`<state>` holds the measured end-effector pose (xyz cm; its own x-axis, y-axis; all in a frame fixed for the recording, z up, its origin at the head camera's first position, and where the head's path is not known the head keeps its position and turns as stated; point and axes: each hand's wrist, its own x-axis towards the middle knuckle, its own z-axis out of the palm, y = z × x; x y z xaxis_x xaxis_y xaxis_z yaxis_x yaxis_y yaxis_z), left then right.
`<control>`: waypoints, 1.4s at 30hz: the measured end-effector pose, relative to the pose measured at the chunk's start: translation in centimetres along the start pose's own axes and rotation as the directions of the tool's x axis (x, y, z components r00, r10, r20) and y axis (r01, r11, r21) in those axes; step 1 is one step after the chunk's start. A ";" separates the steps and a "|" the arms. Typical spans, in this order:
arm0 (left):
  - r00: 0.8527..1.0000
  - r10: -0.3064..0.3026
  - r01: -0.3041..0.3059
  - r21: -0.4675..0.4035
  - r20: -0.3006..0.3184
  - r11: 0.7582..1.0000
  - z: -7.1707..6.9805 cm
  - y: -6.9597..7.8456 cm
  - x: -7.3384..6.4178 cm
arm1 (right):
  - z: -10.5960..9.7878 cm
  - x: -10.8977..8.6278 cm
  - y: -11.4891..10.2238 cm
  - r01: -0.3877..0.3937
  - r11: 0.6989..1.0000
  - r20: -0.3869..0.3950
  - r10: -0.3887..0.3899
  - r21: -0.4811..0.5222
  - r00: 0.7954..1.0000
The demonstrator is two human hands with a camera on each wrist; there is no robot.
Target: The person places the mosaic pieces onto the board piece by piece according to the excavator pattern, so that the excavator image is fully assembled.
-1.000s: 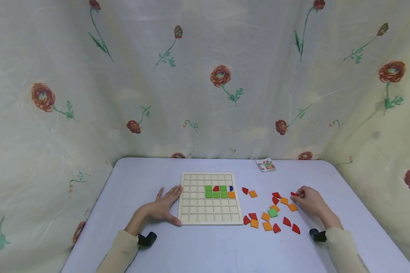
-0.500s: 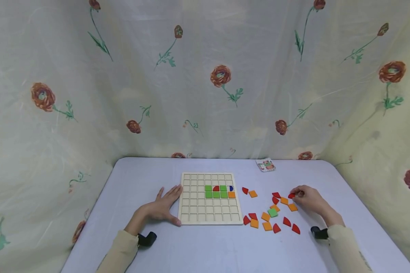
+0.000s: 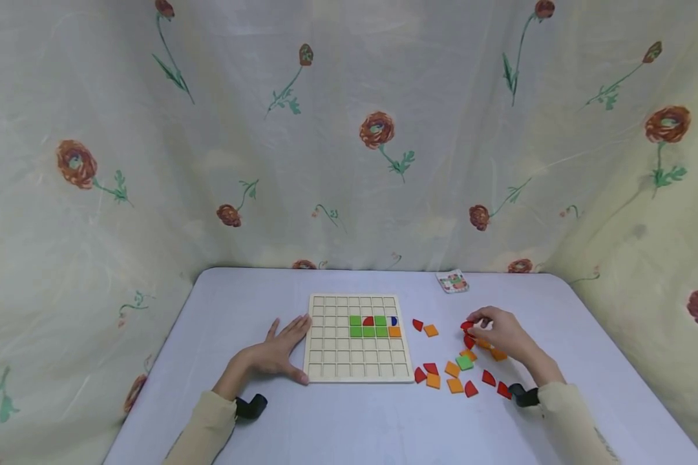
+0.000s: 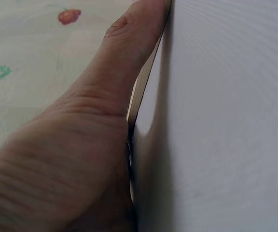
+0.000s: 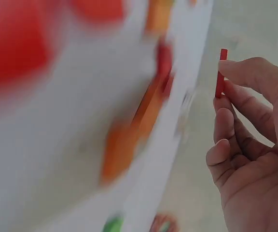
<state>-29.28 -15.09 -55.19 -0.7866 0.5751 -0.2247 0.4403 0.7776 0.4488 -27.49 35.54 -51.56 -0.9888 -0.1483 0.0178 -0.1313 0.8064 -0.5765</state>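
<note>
My left hand (image 3: 275,354) lies at the left side of a pale square grid board (image 3: 329,353), fingers and thumb spread and touching its edge. In the left wrist view the thumb (image 4: 124,48) runs along the board's side. Thumb and fingertips of my right hand (image 3: 503,332) pinch a red quarter-circle tile (image 5: 221,75), raised above the loose tiles. Beneath that hand are other red tiles and orange square tiles (image 3: 499,354), partly hidden by it. Green squares (image 3: 369,332), a red tile (image 3: 368,321), a blue half-circle (image 3: 393,321) and an orange square (image 3: 394,332) sit in the board's cells.
Several loose orange and red tiles and a green square (image 3: 464,363) are scattered right of the board. A small patterned card (image 3: 452,281) lies near the table's back edge. Floral curtain (image 3: 349,161) surrounds the white table (image 3: 360,423) at the back and sides.
My right hand has moved left with the pinched red quarter-circle tile, from the pile's right side to above its upper part. My left hand has stayed at the board's edge.
</note>
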 end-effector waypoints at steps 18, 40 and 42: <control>1.000 0.007 -0.007 0.000 -0.008 1.000 0.1 0.2 0.2 | 10.7 3.4 -13.9 0.265 0.961 0.176 -0.274 0.073 0.945; 1.000 0.003 -0.003 -0.008 -0.009 1.000 -0.1 0.3 -0.3 | 13.5 5.0 -16.3 0.251 0.965 0.236 -0.263 0.077 0.936; 1.000 0.004 -0.004 -0.010 -0.009 1.000 -0.2 0.3 -0.3 | 13.5 5.0 -16.4 0.252 0.965 0.235 -0.261 0.069 0.936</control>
<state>-29.03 -15.05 -54.81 -0.7887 0.5760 -0.2148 0.4392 0.7724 0.4588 -29.33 13.90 -53.03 -0.8748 -0.4838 -0.0252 -0.3706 0.7016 -0.6086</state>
